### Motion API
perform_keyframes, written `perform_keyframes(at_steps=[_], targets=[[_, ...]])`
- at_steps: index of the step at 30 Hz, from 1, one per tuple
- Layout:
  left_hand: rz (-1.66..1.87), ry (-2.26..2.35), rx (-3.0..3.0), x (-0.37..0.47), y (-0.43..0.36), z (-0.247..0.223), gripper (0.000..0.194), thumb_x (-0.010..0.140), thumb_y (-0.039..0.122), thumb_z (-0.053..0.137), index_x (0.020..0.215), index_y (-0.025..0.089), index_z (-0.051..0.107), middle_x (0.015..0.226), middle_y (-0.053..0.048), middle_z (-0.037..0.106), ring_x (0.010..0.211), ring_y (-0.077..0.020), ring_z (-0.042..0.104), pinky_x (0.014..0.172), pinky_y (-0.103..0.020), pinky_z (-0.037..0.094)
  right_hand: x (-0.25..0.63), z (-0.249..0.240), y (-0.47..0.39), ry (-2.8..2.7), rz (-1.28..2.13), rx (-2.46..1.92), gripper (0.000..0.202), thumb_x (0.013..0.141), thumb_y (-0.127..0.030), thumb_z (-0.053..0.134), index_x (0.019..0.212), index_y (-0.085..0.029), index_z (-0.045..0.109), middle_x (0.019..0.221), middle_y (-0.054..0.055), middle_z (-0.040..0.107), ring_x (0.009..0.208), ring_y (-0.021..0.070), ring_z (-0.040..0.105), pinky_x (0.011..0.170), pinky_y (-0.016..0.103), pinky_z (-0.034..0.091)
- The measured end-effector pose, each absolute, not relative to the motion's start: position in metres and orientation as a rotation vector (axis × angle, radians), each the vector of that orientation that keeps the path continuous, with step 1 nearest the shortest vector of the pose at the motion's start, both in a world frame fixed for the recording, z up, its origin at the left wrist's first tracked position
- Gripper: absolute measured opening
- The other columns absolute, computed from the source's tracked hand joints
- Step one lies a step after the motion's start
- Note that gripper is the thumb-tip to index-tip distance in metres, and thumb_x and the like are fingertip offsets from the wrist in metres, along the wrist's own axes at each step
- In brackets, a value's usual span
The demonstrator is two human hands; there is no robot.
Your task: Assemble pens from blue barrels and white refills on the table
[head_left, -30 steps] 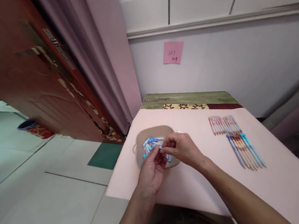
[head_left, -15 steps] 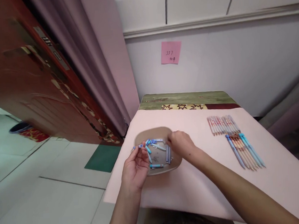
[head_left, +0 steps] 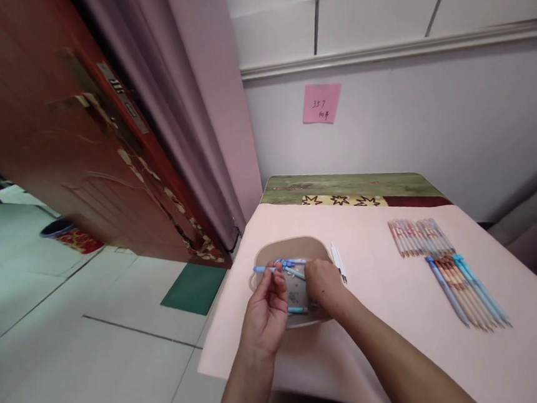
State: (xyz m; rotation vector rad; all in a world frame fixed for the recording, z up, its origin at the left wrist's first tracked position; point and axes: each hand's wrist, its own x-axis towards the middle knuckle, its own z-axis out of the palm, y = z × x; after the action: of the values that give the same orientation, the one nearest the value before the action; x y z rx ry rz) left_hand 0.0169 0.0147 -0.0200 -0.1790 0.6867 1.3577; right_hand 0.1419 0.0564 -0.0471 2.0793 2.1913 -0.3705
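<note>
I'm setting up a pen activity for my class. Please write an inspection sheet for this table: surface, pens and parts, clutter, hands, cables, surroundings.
Surface: table with pink cover; green patterned top shows at the far end.
Pens and parts: basket holds blue parts; far row and near row of pens lie to the right.
Clutter: loose white refills beside the basket.
Left hand: pinches a blue piece over the basket's left side.
Right hand: reaches into the basket, fingertips hidden.
Cables: nothing seen.
Surroundings: pink note on the wall; curtain, door, bin and green mat on the left.
</note>
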Motion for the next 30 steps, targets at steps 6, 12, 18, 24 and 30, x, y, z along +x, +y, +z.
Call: perform_keyframes(at_steps=[6, 12, 18, 24, 30], targets=[[1.335, 0.676, -0.174, 0.014, 0.014, -0.019, 0.021, 0.093, 0.006, 0.041, 0.093, 0.004, 0.063, 0.089, -0.015, 0.067, 0.066, -0.0080, 0.065, 0.059, -0.014, 0.057, 0.134, -0.055, 0.054, 2.111, -0.387, 2.184, 0.029, 0.085, -0.006, 0.047, 0.100, -0.010, 0.071, 0.097, 0.021, 0.071, 0.089, 0.0265, 0.070, 0.074, 0.033, 0.054], [1.365, 0.673, -0.190, 0.006, 0.013, -0.018, 0.019, 0.093, 0.007, 0.042, 0.094, 0.004, 0.061, 0.085, -0.012, 0.066, 0.061, -0.0065, 0.063, 0.055, -0.013, 0.055, 0.140, -0.056, 0.058, 2.059, -0.455, 2.217, 0.036, 0.066, -0.019, 0.075, 0.101, -0.012, 0.071, 0.100, 0.020, 0.071, 0.095, 0.0296, 0.068, 0.076, 0.033, 0.054], [1.357, 0.662, -0.168, 0.003, 0.006, -0.017, 0.019, 0.093, 0.007, 0.042, 0.092, 0.004, 0.061, 0.083, -0.012, 0.067, 0.062, -0.0073, 0.064, 0.056, -0.013, 0.055, 0.138, -0.052, 0.061, 2.029, -0.501, 2.255, 0.032, 0.075, -0.009, 0.062, 0.105, -0.010, 0.070, 0.101, 0.021, 0.070, 0.095, 0.0263, 0.068, 0.077, 0.031, 0.053], [1.328, 0.759, -0.108, 0.009, -0.001, -0.017, 0.016, 0.091, 0.006, 0.046, 0.090, 0.004, 0.061, 0.081, -0.012, 0.069, 0.060, -0.0083, 0.064, 0.055, -0.015, 0.055, 0.144, -0.028, 0.051, 2.110, -0.451, 2.325, 0.031, 0.079, -0.021, 0.056, 0.104, -0.009, 0.070, 0.102, 0.021, 0.070, 0.097, 0.0285, 0.066, 0.078, 0.033, 0.049], [1.220, 0.797, -0.073, 0.034, -0.008, -0.023, 0.013, 0.089, 0.013, 0.053, 0.093, 0.008, 0.064, 0.087, -0.012, 0.071, 0.074, -0.0162, 0.069, 0.068, -0.028, 0.058, 0.184, 0.004, 0.031, 2.649, -0.961, 2.165, 0.031, 0.085, -0.028, 0.044, 0.094, -0.023, 0.073, 0.088, 0.003, 0.074, 0.080, 0.0166, 0.065, 0.067, 0.023, 0.044]])
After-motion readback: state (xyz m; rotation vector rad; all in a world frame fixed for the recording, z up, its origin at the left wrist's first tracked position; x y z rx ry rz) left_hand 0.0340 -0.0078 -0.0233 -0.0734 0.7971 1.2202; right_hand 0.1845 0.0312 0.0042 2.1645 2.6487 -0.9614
